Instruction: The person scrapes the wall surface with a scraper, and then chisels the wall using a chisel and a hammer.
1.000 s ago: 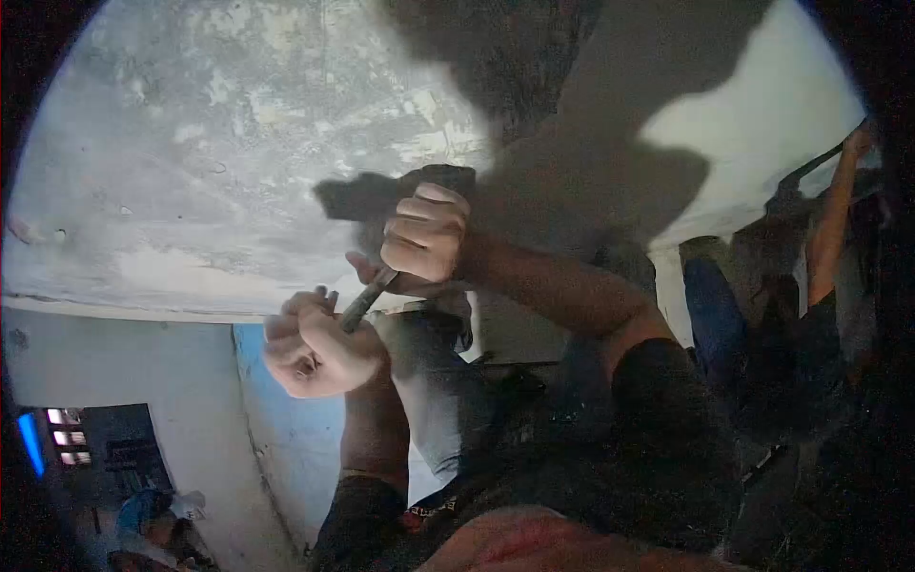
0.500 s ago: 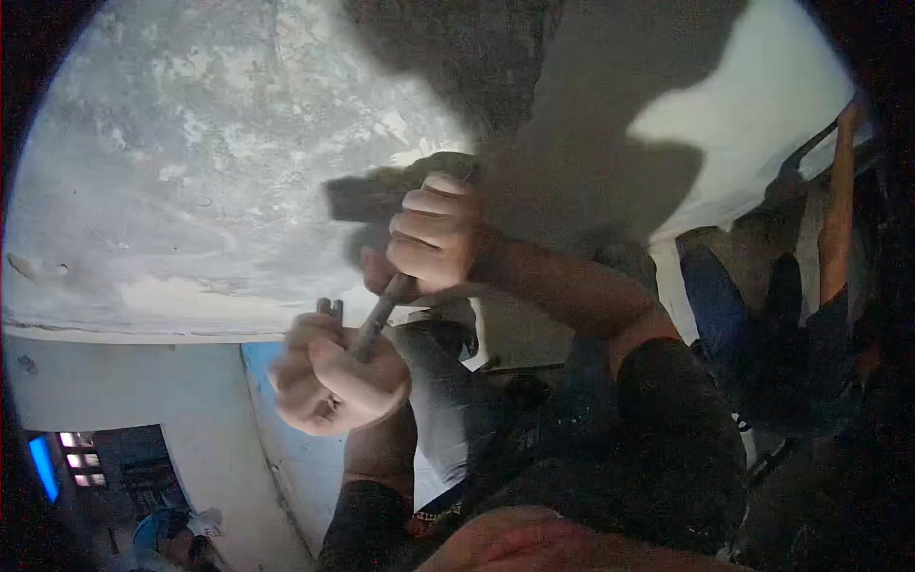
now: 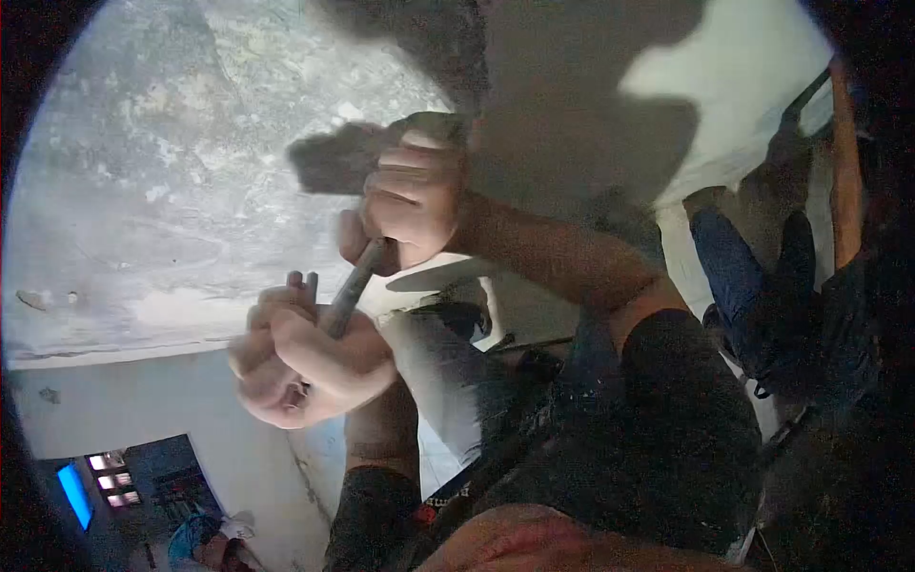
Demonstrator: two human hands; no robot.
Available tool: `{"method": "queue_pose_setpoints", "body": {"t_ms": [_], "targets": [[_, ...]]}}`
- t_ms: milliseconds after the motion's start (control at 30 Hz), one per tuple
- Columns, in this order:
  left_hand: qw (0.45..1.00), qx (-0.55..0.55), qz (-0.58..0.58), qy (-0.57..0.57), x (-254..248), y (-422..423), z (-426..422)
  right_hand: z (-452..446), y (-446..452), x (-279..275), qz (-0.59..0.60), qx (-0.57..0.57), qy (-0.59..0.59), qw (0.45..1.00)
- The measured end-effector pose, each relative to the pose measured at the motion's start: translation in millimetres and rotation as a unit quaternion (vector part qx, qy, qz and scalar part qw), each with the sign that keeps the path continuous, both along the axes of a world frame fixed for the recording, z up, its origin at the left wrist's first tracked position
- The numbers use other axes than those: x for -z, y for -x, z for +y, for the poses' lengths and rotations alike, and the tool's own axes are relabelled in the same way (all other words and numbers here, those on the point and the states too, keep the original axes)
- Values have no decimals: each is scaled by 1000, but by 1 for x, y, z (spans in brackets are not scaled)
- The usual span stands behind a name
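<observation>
A thin grey metal rod point(image 3: 356, 288) runs slantwise between my two hands. My right hand point(image 3: 412, 198) is a closed fist around its upper end, knuckles toward the plastered surface. Lower and to the left, my left hand point(image 3: 310, 357) is closed around the lower end, its thumb folded across. Two short grey prongs point(image 3: 305, 282) stick out above the left fingers; whether they belong to the rod cannot be seen. The fists hide both ends, so the rod's exact kind does not show.
A blotchy, scraped white plaster surface point(image 3: 172, 191) fills the upper left, with dark shadows across it. Another person's dark-trousered legs point(image 3: 729, 262) and arm point(image 3: 845, 162) are at right. Far lower left, a person in blue point(image 3: 195, 543) is beside a dark doorway point(image 3: 162, 486).
Both fists, still on the rod, have shifted up and left in the view. The room behind has shifted and tilted slightly, as the head has moved.
</observation>
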State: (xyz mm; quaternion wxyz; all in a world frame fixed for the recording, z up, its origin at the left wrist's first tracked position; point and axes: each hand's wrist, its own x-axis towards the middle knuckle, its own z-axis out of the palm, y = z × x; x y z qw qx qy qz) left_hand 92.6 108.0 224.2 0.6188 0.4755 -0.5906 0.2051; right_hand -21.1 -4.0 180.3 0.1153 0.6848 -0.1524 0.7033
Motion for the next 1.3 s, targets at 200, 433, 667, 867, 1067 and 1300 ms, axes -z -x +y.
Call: {"method": "queue_pose_setpoints", "body": {"t_ms": [200, 433, 667, 867, 1067, 1300], "targets": [[946, -147, -258, 128, -23, 12, 12, 12, 14, -9, 20, 0, 1, 1000], [873, -345, -336, 82, -20, 42, -2, 1, 22, -4, 10, 41, -19, 999], [997, 73, -1, 37, -29, 37, -8, 9, 20, -12, -46, -53, -31, 997], [995, -25, -92, 25, -44, 41, -11, 5, 0, -12, -194, -192, -63, 960], [996, -42, -74, -12, -33, 32, 2, -2, 11, -16, -127, -91, 11, 988], [752, -430, -479, 140, -50, 20, 26, 7, -22, -15, -109, -56, -3, 992]]}}
